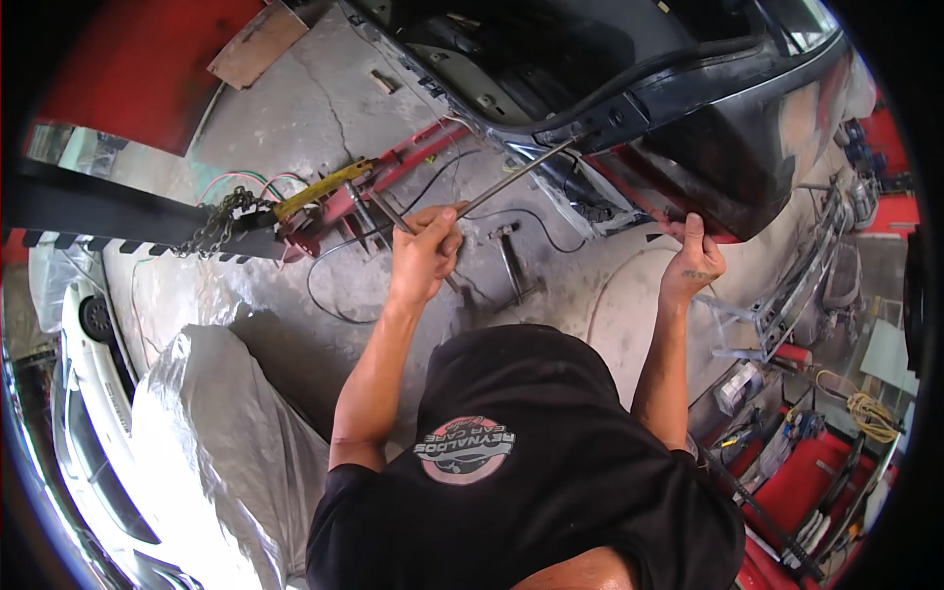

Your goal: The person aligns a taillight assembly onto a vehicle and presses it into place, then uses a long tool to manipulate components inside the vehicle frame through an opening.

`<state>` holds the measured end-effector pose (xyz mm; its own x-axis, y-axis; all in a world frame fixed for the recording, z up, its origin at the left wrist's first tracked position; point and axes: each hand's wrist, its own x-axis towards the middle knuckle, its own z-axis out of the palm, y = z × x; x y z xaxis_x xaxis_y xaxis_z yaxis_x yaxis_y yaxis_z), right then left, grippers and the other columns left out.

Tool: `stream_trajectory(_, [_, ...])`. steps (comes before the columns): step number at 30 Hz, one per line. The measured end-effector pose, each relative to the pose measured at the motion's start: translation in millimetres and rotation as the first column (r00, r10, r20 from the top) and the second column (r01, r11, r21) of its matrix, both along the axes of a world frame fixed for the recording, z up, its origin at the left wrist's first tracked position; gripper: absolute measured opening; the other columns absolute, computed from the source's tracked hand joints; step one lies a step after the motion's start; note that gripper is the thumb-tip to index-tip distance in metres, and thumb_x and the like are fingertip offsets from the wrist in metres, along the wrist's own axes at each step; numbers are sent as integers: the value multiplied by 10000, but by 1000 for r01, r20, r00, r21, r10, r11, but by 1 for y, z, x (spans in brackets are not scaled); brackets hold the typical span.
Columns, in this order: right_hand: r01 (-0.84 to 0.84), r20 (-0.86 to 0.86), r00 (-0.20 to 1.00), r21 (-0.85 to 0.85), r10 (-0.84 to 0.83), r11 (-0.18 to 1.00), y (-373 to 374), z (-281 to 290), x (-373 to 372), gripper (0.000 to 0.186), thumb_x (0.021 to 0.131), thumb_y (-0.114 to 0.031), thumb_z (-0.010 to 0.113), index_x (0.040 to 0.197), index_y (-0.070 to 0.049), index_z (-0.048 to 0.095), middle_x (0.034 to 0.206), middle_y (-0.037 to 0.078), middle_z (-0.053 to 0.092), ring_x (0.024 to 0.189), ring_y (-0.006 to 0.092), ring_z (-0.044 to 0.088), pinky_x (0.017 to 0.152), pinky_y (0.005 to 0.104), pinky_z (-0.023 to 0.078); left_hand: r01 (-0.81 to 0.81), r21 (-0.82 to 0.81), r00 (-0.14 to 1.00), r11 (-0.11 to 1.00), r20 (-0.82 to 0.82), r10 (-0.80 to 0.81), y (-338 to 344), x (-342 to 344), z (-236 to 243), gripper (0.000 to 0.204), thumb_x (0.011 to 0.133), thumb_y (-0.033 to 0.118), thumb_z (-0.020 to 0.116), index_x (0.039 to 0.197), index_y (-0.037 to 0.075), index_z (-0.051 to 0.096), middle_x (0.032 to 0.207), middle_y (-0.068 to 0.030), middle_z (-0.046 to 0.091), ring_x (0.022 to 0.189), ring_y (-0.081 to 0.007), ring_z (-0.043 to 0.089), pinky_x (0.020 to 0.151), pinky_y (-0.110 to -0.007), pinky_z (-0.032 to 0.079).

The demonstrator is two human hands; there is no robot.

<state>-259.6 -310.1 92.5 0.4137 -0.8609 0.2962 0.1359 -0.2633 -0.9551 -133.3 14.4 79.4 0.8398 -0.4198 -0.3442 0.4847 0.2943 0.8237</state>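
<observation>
My left hand [428,254] is closed around the crossbar end of a long metal T-handle rod [521,177]. The rod slants up to the right, and its far tip meets the body edge beside the opening of a dark car [615,118]. My right hand [691,264] grips the lower edge of a dark red and black car body panel [703,177], thumb on the near side. Some of its fingers are hidden by the panel. Bare, scuffed metal shows just left of this panel.
A red pulling frame with a yellow arm [324,189] and a chain [228,221] stands at left. A hammer-like tool [508,264] and a black cable [344,315] lie on the concrete floor. At right are a tool cart [811,472] and metal car parts [787,285]. Silver sheeting [211,442] covers something at left.
</observation>
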Motion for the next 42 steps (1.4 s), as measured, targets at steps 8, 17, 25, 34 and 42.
stream_trajectory(8, [33,5,999,-36,-33,999,3,1,3,386,958,-218,722,755,110,700,707,159,711,671,229,700,733,323,563,-66,196,957,978,289,7,2,-1,-2,297,991,183,669,1131,-76,712,705,-14,589,536,-52,457,477,-220,354])
stream_trajectory(17, [58,-26,998,-62,-60,996,3,-6,3,433,989,-265,682,766,105,707,722,152,723,695,203,685,769,308,546,-140,358,704,923,691,-161,7,2,-6,234,980,118,668,1140,-41,730,759,-55,666,691,-87,574,625,-255,462])
stream_trajectory(25, [62,53,997,7,-63,998,3,-7,9,407,985,-237,695,743,90,703,713,133,723,683,183,674,766,296,533,-69,304,794,950,593,-132,12,5,-7,266,988,154,663,1154,-46,723,756,-7,630,678,-68,547,609,-237,420])
stream_trajectory(34, [96,-20,995,-62,-98,993,-4,-9,3,355,947,-252,726,730,28,749,680,98,731,619,118,639,606,249,464,-217,78,966,973,157,203,91,1,-32,344,1025,157,589,1271,-80,625,669,11,475,475,-31,333,400,-209,263])
stream_trajectory(42, [74,-86,993,-102,-83,992,-4,8,-16,371,901,-290,762,691,13,721,666,96,725,604,119,638,579,271,471,-245,-115,962,963,95,256,85,-26,-19,363,1059,215,499,1309,-35,582,663,-13,476,423,-54,303,361,-221,236])
